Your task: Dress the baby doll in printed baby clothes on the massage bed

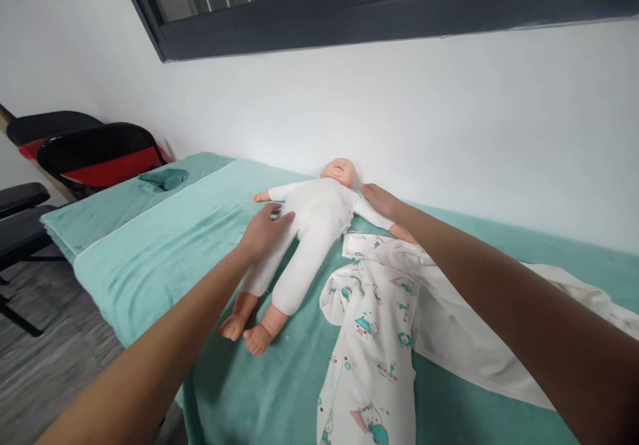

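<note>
A baby doll (315, 209) in a white cloth suit lies on its back on the green sheet, head toward the wall and bare feet toward me. My left hand (269, 231) is at the doll's hip on the left side, thumb and fingers apart. Beside the doll's head and shoulder, over its arm on the right, my right hand (382, 200) has its fingers stretched out. Neither hand grips anything. Printed baby clothes (374, 318) with small animal figures lie spread to the right of the doll, partly hidden by my right forearm.
The green sheet (150, 265) covers a bed against the white wall (474, 112). A dark-framed window (299, 19) is set above. Black and red chairs (104, 152) stand at the far left, near a green cloth with an opening (164, 179).
</note>
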Demonstrator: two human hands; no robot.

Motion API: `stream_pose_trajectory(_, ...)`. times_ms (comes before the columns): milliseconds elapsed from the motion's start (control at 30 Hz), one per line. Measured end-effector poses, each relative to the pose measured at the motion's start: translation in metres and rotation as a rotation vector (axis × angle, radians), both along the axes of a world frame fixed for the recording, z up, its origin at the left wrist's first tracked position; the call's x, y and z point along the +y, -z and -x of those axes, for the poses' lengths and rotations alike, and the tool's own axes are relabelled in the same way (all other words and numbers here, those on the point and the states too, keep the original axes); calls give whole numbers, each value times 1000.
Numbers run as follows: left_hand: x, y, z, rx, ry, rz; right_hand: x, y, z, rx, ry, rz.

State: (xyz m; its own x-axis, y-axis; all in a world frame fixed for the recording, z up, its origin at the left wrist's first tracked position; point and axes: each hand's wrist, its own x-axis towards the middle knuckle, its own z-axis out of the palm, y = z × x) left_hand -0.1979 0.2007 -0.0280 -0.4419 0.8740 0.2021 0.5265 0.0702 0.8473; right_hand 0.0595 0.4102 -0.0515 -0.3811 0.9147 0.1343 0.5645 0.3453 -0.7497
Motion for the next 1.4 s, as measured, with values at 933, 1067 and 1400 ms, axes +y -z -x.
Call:
stream_pose_trajectory(933,-125,-52,-233,956,717,-407,-326,-156,-200,-512,-280,-305)
stream_pose_trajectory(1067,-137,-72,-239,868,386,-381,-338,-163,-232,-599,-97,-69)
stream_pose_trajectory(1400,-173,-75,-293,117,420,-419,-375,-70,-195,586,-45,509)
